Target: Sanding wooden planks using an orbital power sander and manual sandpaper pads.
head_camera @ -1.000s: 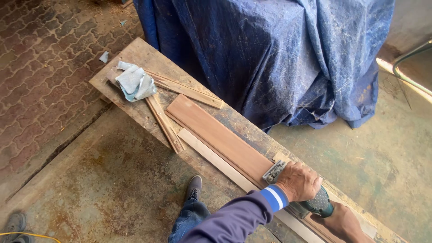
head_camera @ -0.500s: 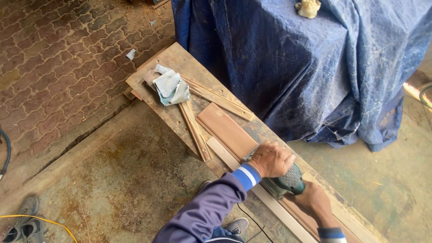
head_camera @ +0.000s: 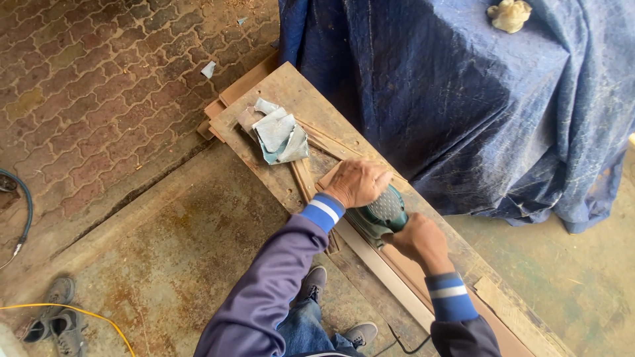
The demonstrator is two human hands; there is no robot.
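A green electric sander (head_camera: pixel 383 213) rests on a reddish-brown board (head_camera: pixel 407 270) lying along a rough wooden workbench plank (head_camera: pixel 291 86). My left hand (head_camera: pixel 357 182) presses on the sander's front, over the board's far end. Around its rear grip closes my right hand (head_camera: pixel 421 240). Both sleeves are purple with blue-and-white cuffs. A pale wooden strip (head_camera: pixel 383 272) lies alongside the board on the near side.
Crumpled grey sandpaper sheets (head_camera: pixel 278 135) and thin wood slats (head_camera: pixel 304 178) lie at the plank's far end. A blue tarp (head_camera: pixel 463 99) covers something bulky behind, with a yellowish lump (head_camera: pixel 509 14) on top. Shoes (head_camera: pixel 56 320), a yellow cable (head_camera: pixel 89 312) and a hose (head_camera: pixel 25 198) lie left.
Both hands have slid the sander along the board toward its far end, close to the sandpaper. My right hand has come fully into view behind the sander.
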